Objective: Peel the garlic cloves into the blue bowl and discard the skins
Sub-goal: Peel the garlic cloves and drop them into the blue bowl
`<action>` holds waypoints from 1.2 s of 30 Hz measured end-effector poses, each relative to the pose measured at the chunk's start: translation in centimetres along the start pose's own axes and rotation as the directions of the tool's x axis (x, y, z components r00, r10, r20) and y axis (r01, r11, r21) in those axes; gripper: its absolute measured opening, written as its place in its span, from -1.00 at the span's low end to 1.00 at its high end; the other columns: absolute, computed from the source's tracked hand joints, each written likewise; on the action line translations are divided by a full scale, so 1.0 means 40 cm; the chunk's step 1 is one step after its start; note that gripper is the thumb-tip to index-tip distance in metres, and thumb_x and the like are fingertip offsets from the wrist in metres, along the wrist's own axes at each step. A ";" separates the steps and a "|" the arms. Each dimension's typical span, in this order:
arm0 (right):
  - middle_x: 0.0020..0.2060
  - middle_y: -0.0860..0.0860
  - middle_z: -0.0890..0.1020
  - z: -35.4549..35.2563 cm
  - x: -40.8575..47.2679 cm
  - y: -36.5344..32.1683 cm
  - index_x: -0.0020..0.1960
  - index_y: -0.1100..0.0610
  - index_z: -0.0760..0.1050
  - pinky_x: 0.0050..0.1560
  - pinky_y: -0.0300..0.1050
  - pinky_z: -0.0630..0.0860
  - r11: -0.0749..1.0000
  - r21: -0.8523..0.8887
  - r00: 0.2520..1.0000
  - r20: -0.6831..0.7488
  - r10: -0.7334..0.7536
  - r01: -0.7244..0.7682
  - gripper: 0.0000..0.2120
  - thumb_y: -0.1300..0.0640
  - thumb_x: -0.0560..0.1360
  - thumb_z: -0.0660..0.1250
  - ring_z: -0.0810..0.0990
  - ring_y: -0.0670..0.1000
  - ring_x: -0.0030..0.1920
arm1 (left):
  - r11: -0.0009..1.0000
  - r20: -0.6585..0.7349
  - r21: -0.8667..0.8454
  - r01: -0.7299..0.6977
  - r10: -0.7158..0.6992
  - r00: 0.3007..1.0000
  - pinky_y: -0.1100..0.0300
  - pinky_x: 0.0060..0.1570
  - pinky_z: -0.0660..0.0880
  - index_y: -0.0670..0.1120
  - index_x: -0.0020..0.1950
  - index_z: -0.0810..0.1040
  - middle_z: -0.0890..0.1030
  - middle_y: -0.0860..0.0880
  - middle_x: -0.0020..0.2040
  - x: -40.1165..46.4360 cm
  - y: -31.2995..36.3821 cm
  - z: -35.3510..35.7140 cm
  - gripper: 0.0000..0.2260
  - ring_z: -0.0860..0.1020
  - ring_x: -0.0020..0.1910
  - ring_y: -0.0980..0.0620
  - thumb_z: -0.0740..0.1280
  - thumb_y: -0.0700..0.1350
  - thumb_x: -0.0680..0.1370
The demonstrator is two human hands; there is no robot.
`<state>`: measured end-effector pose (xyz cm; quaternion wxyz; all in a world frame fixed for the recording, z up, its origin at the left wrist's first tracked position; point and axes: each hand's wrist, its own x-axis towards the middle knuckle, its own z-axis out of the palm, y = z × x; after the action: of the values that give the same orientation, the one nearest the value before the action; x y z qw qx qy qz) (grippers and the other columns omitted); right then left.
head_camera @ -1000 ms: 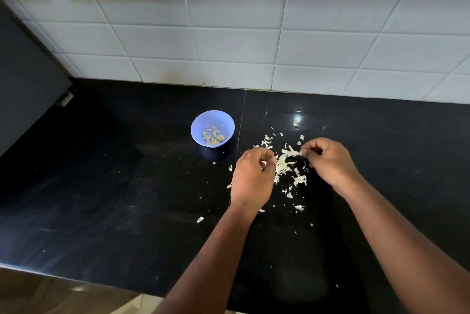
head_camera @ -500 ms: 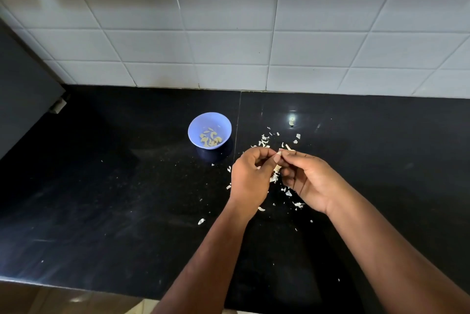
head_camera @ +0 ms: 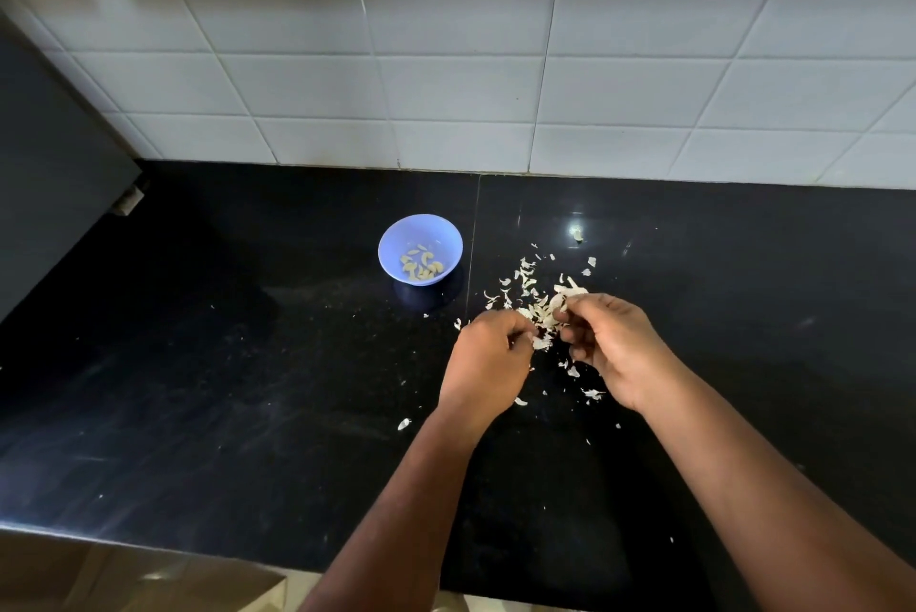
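A small blue bowl (head_camera: 420, 242) stands on the black counter and holds several peeled garlic cloves (head_camera: 421, 266). Right of it lies a scatter of white garlic skins (head_camera: 533, 287). My left hand (head_camera: 488, 361) and my right hand (head_camera: 612, 346) hover over the skins, fingertips almost meeting. My right hand pinches a pale garlic clove (head_camera: 557, 303) between thumb and fingers. The fingers of my left hand are curled and pinch a bit of skin (head_camera: 540, 342) beside it.
The black counter (head_camera: 248, 388) meets a white tiled wall (head_camera: 446, 66) at the back. A dark cabinet side (head_camera: 54, 175) stands at the far left. One loose piece (head_camera: 577, 234) lies beyond the skins. The counter's front edge runs along the bottom left.
My right hand came in from the right to meet my left hand, then both drew slightly apart over the skins. The bowl has not moved.
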<state>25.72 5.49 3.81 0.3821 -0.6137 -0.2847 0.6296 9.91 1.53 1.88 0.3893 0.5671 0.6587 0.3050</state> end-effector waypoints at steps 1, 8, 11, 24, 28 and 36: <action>-0.21 0.05 0.71 -0.004 -0.003 0.005 -0.04 0.16 0.58 -0.38 -0.17 0.40 0.999 -0.023 0.999 0.003 -0.033 0.033 -0.90 0.25 0.65 0.33 0.59 -0.06 -0.36 | 1.000 0.002 0.004 0.003 -0.003 1.000 0.34 -0.23 0.42 0.00 0.10 0.71 0.65 0.08 -0.03 -0.001 -0.002 0.003 -0.86 0.56 -0.19 0.19 0.34 -0.14 0.67; -0.26 0.12 0.67 0.005 -0.028 0.040 0.05 0.26 0.60 -0.37 -0.18 0.53 0.986 -0.069 0.986 0.084 -0.145 0.151 -0.94 0.32 0.64 0.34 0.65 -0.02 -0.30 | 0.993 -0.106 -0.102 -0.064 0.053 0.993 0.36 0.00 0.53 0.11 0.08 0.71 0.65 0.14 0.04 0.002 0.024 0.027 -0.89 0.62 0.01 0.23 0.46 -0.10 0.62; -0.23 0.14 0.68 -0.009 -0.024 0.029 0.12 0.27 0.59 -0.32 -0.19 0.61 0.993 0.039 0.988 0.109 -0.112 0.109 -0.91 0.33 0.63 0.35 0.66 -0.01 -0.30 | 0.988 -0.135 -0.082 -0.134 0.122 0.983 0.42 0.02 0.50 0.03 0.13 0.75 0.64 0.13 0.03 0.006 0.025 0.029 -0.87 0.62 0.02 0.23 0.46 -0.12 0.63; -0.18 0.13 0.74 -0.046 0.007 0.004 0.09 0.28 0.68 -0.15 -0.11 0.72 0.989 0.029 0.986 0.079 -0.150 0.148 -0.89 0.29 0.61 0.41 0.71 0.05 -0.24 | 0.870 -0.123 -0.475 0.131 -0.213 0.969 0.13 -0.23 0.55 0.04 -0.07 0.72 0.71 0.11 -0.20 0.040 0.054 0.055 -0.95 0.60 -0.25 0.16 0.54 -0.03 0.57; -0.06 -0.03 0.73 -0.116 0.090 -0.049 0.03 0.07 0.71 0.00 0.00 0.62 0.423 -0.801 0.759 0.059 -0.648 0.424 -0.90 0.16 0.62 0.40 0.69 0.03 -0.09 | 0.839 -0.127 -0.520 0.158 -0.259 0.958 0.14 -0.27 0.52 0.03 -0.01 0.69 0.67 0.09 -0.22 0.036 0.058 0.052 -0.95 0.57 -0.26 0.12 0.48 -0.02 0.62; -0.07 -0.05 0.55 -0.144 0.146 -0.024 0.04 0.04 0.66 -0.15 -0.05 0.43 0.100 -0.959 0.824 0.171 -0.541 0.265 -0.84 0.19 0.62 0.30 0.61 0.11 -0.06 | 0.861 -0.120 -0.479 0.172 -0.258 0.959 0.14 -0.23 0.52 0.04 0.02 0.68 0.67 0.10 -0.20 0.030 0.060 0.041 -0.93 0.57 -0.23 0.15 0.42 0.00 0.65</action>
<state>31.83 10.22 0.86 0.1098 -0.6762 -0.7196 0.1132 12.47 3.04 2.86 0.4841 0.3503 0.6582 0.4579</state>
